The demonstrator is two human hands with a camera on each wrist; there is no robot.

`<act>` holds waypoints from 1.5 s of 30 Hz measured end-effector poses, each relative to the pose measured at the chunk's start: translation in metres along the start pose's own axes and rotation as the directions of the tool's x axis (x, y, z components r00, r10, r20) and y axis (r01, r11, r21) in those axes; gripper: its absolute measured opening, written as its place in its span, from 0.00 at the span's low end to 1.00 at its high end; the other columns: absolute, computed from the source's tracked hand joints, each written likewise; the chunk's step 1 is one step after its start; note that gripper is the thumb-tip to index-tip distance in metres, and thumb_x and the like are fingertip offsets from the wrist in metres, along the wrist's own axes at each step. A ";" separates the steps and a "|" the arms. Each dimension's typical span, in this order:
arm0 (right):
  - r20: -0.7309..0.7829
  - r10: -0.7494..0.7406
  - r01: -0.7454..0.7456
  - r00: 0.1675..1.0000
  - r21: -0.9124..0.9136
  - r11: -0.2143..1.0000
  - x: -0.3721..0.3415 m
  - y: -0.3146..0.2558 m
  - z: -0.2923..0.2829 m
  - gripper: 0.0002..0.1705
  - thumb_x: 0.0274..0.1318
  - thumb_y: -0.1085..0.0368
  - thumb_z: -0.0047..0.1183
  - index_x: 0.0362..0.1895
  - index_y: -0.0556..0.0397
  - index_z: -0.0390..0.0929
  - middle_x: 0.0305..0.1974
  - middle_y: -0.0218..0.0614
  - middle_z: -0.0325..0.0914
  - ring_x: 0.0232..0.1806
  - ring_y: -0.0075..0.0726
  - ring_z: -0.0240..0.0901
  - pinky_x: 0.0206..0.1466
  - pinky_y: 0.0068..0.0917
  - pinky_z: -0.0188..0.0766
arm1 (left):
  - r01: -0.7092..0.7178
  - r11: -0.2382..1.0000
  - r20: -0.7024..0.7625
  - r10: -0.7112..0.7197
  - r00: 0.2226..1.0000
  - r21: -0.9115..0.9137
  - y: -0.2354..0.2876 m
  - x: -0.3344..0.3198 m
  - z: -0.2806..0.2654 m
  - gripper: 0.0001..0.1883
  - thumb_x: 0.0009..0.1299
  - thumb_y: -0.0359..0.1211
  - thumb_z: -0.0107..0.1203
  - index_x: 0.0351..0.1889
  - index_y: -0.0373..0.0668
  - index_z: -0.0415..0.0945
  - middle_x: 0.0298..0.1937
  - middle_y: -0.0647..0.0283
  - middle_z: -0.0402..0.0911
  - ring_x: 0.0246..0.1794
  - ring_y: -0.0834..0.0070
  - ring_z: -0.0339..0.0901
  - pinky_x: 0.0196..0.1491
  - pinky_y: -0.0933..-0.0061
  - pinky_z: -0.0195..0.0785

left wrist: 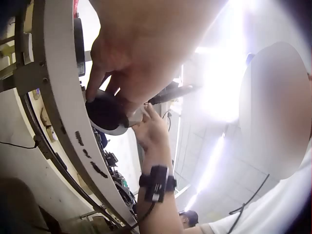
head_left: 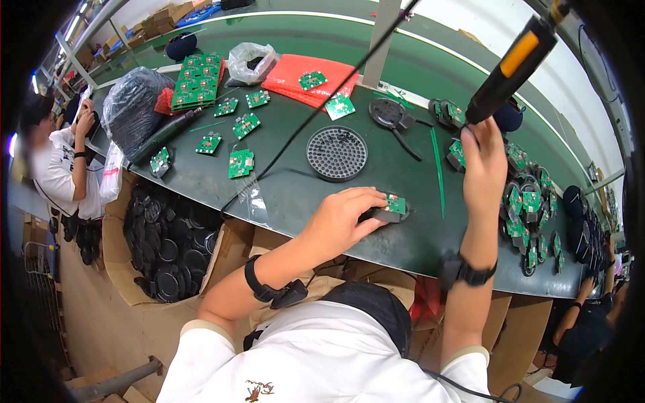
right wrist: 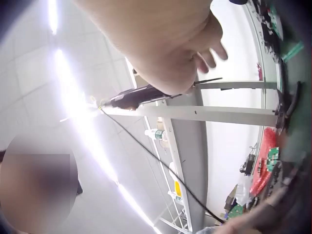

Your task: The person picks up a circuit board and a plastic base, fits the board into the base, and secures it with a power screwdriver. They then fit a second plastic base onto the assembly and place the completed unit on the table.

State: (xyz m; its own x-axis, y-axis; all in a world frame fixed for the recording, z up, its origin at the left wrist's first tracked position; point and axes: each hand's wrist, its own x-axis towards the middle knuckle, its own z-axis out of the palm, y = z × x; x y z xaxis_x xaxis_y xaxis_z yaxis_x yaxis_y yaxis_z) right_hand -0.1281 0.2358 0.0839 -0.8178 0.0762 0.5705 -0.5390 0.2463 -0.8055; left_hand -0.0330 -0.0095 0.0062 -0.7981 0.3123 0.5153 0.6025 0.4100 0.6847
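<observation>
In the head view my left hand (head_left: 339, 225) grips a black round part with a green circuit board (head_left: 395, 203) on it, at the table's front edge. The left wrist view shows the fingers of that hand (left wrist: 124, 58) around the dark disc (left wrist: 105, 111). My right hand (head_left: 485, 161) is raised at the right, holding the lower end of a black electric screwdriver (head_left: 514, 67) with an orange patch. In the right wrist view the screwdriver (right wrist: 139, 96) passes behind the right hand (right wrist: 170, 53), which partly hides it.
A round perforated black piece (head_left: 337, 153) lies mid-table, with a black disc and handle (head_left: 388, 113) behind it. Loose green boards (head_left: 246, 125) lie at left; assembled parts (head_left: 531, 201) are piled at right. A carton of black discs (head_left: 168, 252) stands below. A cable crosses the head view.
</observation>
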 end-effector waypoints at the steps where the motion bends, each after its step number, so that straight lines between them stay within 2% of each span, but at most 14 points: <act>1: -0.004 0.027 -0.028 1.000 -0.140 0.990 -0.020 -0.011 -0.009 0.37 0.68 0.67 0.63 0.78 0.62 0.66 0.69 0.43 0.77 0.72 0.39 0.73 0.74 0.42 0.68 | -0.006 1.000 -0.006 0.007 1.000 0.005 0.004 0.004 -0.003 0.18 0.65 0.26 0.72 0.54 0.38 0.85 0.58 0.53 0.88 0.62 0.55 0.85 0.57 0.59 0.83; 4: 0.492 -0.009 0.084 0.871 -0.131 0.988 -0.076 -0.036 -0.025 0.42 0.48 0.61 0.77 0.69 0.55 0.79 0.69 0.47 0.80 0.74 0.51 0.74 0.74 0.46 0.70 | 0.224 0.955 0.057 -0.217 0.974 -0.197 0.024 0.011 -0.011 0.19 0.67 0.29 0.73 0.56 0.39 0.86 0.56 0.53 0.89 0.55 0.60 0.88 0.52 0.64 0.85; 7: 0.403 -0.022 0.083 0.915 -0.133 0.988 -0.110 -0.029 -0.019 0.25 0.50 0.80 0.69 0.56 0.58 0.88 0.58 0.49 0.88 0.60 0.49 0.86 0.62 0.37 0.83 | 0.147 0.968 0.032 -0.143 0.989 -0.201 0.038 0.015 -0.006 0.19 0.67 0.30 0.74 0.56 0.38 0.87 0.54 0.53 0.90 0.49 0.63 0.90 0.51 0.66 0.85; 10: 0.302 -0.036 0.065 0.953 -0.087 0.994 -0.113 -0.035 -0.022 0.22 0.52 0.85 0.64 0.53 0.59 0.89 0.54 0.49 0.89 0.55 0.46 0.89 0.56 0.32 0.85 | -0.052 0.993 -0.113 0.039 0.993 -0.108 0.049 0.018 0.002 0.18 0.61 0.30 0.76 0.49 0.37 0.85 0.44 0.54 0.90 0.42 0.56 0.88 0.46 0.61 0.82; 19: 0.239 -0.059 0.089 0.969 -0.116 0.989 -0.122 -0.046 -0.037 0.21 0.54 0.82 0.66 0.54 0.57 0.89 0.55 0.49 0.89 0.56 0.47 0.87 0.61 0.36 0.82 | -0.148 0.987 -0.122 0.140 0.983 -0.060 0.067 0.026 0.007 0.18 0.59 0.25 0.76 0.48 0.38 0.88 0.46 0.56 0.92 0.48 0.57 0.91 0.51 0.63 0.84; 21: -0.008 0.045 -0.046 0.999 -0.049 0.998 -0.135 -0.046 -0.036 0.17 0.49 0.78 0.74 0.45 0.59 0.87 0.46 0.44 0.88 0.50 0.46 0.87 0.57 0.36 0.82 | -0.152 0.985 -0.066 0.147 0.987 -0.085 0.069 0.024 0.008 0.21 0.59 0.25 0.76 0.52 0.38 0.87 0.50 0.55 0.91 0.50 0.58 0.90 0.51 0.63 0.84; 25: -0.133 -0.116 0.076 0.984 -0.273 0.959 -0.149 -0.036 -0.103 0.14 0.48 0.79 0.75 0.37 0.57 0.82 0.46 0.40 0.86 0.41 0.34 0.81 0.48 0.27 0.79 | -0.020 0.997 0.066 0.025 0.998 -0.068 0.077 0.020 0.013 0.39 0.59 0.25 0.77 0.72 0.42 0.77 0.67 0.52 0.83 0.56 0.62 0.87 0.50 0.66 0.85; 27: -0.585 -0.135 -0.072 0.800 -0.316 0.946 -0.153 -0.022 -0.168 0.13 0.50 0.77 0.75 0.37 0.56 0.83 0.40 0.35 0.84 0.39 0.31 0.79 0.46 0.25 0.77 | 0.070 0.995 0.078 -0.064 0.995 -0.065 0.070 0.006 0.002 0.31 0.60 0.16 0.70 0.64 0.38 0.83 0.56 0.51 0.88 0.50 0.63 0.88 0.47 0.69 0.84; 29: -0.784 -0.144 -0.255 0.603 -0.361 0.897 -0.159 0.007 -0.267 0.11 0.54 0.73 0.74 0.36 0.55 0.83 0.36 0.33 0.80 0.36 0.31 0.77 0.42 0.27 0.75 | 0.084 0.996 0.005 -0.084 0.996 0.037 0.065 -0.007 -0.020 0.17 0.64 0.16 0.65 0.52 0.35 0.87 0.48 0.52 0.89 0.43 0.65 0.87 0.42 0.70 0.80; 32: -0.763 -0.353 -0.579 0.542 -0.643 0.502 -0.169 0.048 -0.402 0.11 0.59 0.65 0.73 0.38 0.54 0.83 0.37 0.36 0.80 0.34 0.35 0.77 0.41 0.33 0.76 | 0.177 0.971 -0.274 -0.129 0.953 0.160 0.033 -0.030 -0.056 0.12 0.70 0.18 0.62 0.50 0.35 0.86 0.41 0.58 0.86 0.37 0.72 0.84 0.38 0.74 0.74; 34: -0.717 -0.421 -0.661 0.556 -0.688 0.299 -0.181 0.076 -0.462 0.11 0.59 0.63 0.73 0.39 0.53 0.84 0.38 0.38 0.81 0.35 0.41 0.80 0.43 0.40 0.78 | 0.292 0.938 -0.409 -0.196 0.891 0.187 0.004 -0.047 -0.091 0.11 0.80 0.21 0.55 0.56 0.36 0.84 0.46 0.65 0.82 0.37 0.81 0.78 0.42 0.79 0.72; 37: -0.763 -0.379 -0.800 0.523 -0.594 0.092 -0.186 0.095 -0.511 0.10 0.60 0.60 0.71 0.39 0.50 0.85 0.41 0.42 0.82 0.44 0.53 0.83 0.48 0.50 0.78 | 0.407 0.823 -0.547 -0.145 0.825 0.396 -0.032 -0.047 -0.140 0.13 0.80 0.24 0.56 0.59 0.37 0.83 0.49 0.64 0.83 0.44 0.78 0.79 0.43 0.74 0.72; 41: -0.833 -0.278 -0.872 0.479 -0.487 -0.045 -0.171 0.104 -0.544 0.09 0.63 0.56 0.66 0.41 0.45 0.86 0.48 0.45 0.82 0.49 0.58 0.83 0.52 0.55 0.78 | 0.549 0.745 -0.566 -0.283 0.774 0.378 -0.079 -0.062 -0.170 0.15 0.79 0.26 0.58 0.61 0.39 0.83 0.57 0.62 0.84 0.53 0.73 0.81 0.46 0.73 0.73; 45: -0.756 -0.184 -0.774 0.629 -0.586 -0.240 -0.167 0.128 -0.581 0.13 0.63 0.61 0.55 0.42 0.53 0.90 0.43 0.54 0.86 0.47 0.65 0.84 0.52 0.58 0.78 | 0.430 0.685 -0.312 -0.299 0.902 0.588 -0.099 -0.076 -0.174 0.24 0.69 0.28 0.67 0.64 0.41 0.83 0.71 0.54 0.81 0.68 0.55 0.78 0.67 0.61 0.71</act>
State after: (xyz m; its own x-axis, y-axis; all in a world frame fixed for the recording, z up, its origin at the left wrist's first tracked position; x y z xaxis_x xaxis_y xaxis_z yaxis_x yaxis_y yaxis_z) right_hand 0.0567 0.8158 -0.0210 -0.2628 0.7327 0.6278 0.8806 0.4480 -0.1543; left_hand -0.0330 -0.2227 -0.0112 -0.9006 -0.1082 0.4209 0.0706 0.9192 0.3874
